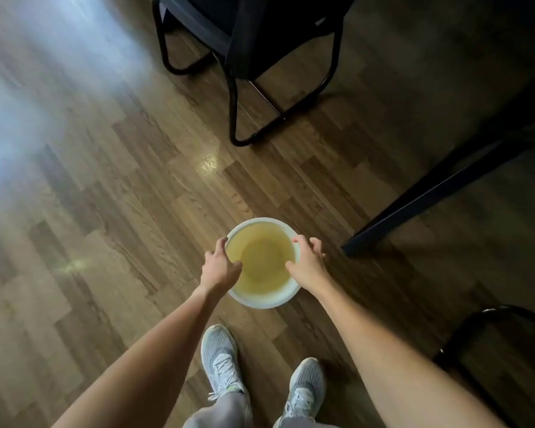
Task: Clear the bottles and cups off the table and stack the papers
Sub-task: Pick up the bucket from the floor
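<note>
Wood-plank floor [112, 180], dim room; black chair frame [260, 88] far, dark table leg [430, 205] right. White basin [261, 299] sits on or just above the floor, near the shoes [220, 356], holding pale yellowish liquid up close to the rim. Left hand [220, 264] and right hand [308, 262] each curl over opposite rims, thumbs inside. Risk: a tilted or jerky lift would slosh liquid onto the floor; wet rim could slip. No bottles, cups or papers in view.
</note>
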A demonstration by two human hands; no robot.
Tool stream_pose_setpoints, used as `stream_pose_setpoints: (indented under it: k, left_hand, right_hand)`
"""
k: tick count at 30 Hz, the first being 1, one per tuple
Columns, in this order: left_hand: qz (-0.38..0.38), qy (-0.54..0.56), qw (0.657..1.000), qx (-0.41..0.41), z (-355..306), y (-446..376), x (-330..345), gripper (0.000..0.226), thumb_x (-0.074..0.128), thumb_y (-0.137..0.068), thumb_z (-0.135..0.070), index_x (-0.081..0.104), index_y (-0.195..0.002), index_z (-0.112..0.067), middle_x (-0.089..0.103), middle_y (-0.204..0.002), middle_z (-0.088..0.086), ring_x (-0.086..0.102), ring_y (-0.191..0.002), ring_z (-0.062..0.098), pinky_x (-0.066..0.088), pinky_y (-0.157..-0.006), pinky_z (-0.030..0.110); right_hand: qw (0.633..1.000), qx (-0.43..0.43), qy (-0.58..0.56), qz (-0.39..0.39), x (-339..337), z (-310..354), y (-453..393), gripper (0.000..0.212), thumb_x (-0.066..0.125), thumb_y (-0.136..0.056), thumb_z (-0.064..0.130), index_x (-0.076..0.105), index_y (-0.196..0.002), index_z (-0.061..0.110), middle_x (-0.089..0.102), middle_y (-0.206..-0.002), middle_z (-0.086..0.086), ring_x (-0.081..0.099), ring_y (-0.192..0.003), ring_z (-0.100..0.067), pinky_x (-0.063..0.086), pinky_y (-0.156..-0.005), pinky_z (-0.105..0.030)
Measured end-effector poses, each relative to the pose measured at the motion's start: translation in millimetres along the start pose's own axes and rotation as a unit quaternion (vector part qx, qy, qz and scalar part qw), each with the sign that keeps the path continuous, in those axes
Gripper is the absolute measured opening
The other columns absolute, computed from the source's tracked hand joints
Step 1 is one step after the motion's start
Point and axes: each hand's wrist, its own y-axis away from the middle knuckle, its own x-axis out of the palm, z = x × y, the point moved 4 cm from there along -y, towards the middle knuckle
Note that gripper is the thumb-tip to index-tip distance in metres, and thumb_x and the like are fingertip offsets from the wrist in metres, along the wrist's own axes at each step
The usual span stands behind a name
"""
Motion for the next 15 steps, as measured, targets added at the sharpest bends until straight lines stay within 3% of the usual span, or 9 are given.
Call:
stream_pose_setpoints:
  k: [5, 8, 11, 15]
  left_hand:
    - [-0.003, 0.041, 0.998, -0.039, 11, -21, 7, 0.079, 0.057, -0.077, -0.020, 0.025, -0.149, -0.020, 0.054, -0.131, 0.022, 0.058, -0.108, 0.039, 0.051, -0.094, 0.046]
    - [0.002, 0.057, 0.996, -0.065, 12, -21, 5, 0.075, 0.055, -0.082, -0.014, 0.025, -0.151, -0.012, 0.055, -0.133, 0.021, 0.058, -0.103, 0.035, 0.047, -0.083, 0.035]
    - [0.015, 0.065, 0.995, -0.073, 13, -24, 2, 0.060, 0.052, -0.087, -0.013, 0.035, -0.144, -0.007, 0.057, -0.126, 0.019, 0.052, -0.090, 0.026, 0.046, -0.072, 0.032]
    - [0.004, 0.069, 0.996, -0.062, 14, -22, -7, 0.055, 0.050, -0.084, -0.011, 0.044, -0.138, -0.011, 0.059, -0.124, 0.016, 0.056, -0.091, 0.027, 0.056, -0.079, 0.038]
  right_hand:
    - [0.999, 0.033, -0.010, 0.036, 8, -19, -23, 0.055, 0.054, -0.092, 0.013, 0.035, -0.138, 0.035, 0.038, -0.140, -0.009, 0.049, -0.109, -0.024, 0.049, -0.080, -0.037]
    - [0.998, 0.037, -0.019, 0.056, 14, -23, -28, 0.054, 0.055, -0.091, 0.014, 0.035, -0.137, 0.035, 0.046, -0.137, -0.009, 0.050, -0.116, -0.024, 0.051, -0.091, -0.043]
    - [0.995, 0.055, -0.049, 0.060, 13, -23, -31, 0.053, 0.055, -0.092, 0.013, 0.036, -0.138, 0.031, 0.042, -0.138, -0.011, 0.048, -0.108, -0.021, 0.046, -0.085, -0.037]
    - [0.991, 0.075, -0.092, 0.064, 11, -20, -33, 0.055, 0.058, -0.090, 0.017, 0.033, -0.137, 0.032, 0.040, -0.140, -0.010, 0.050, -0.112, -0.025, 0.049, -0.093, -0.043]
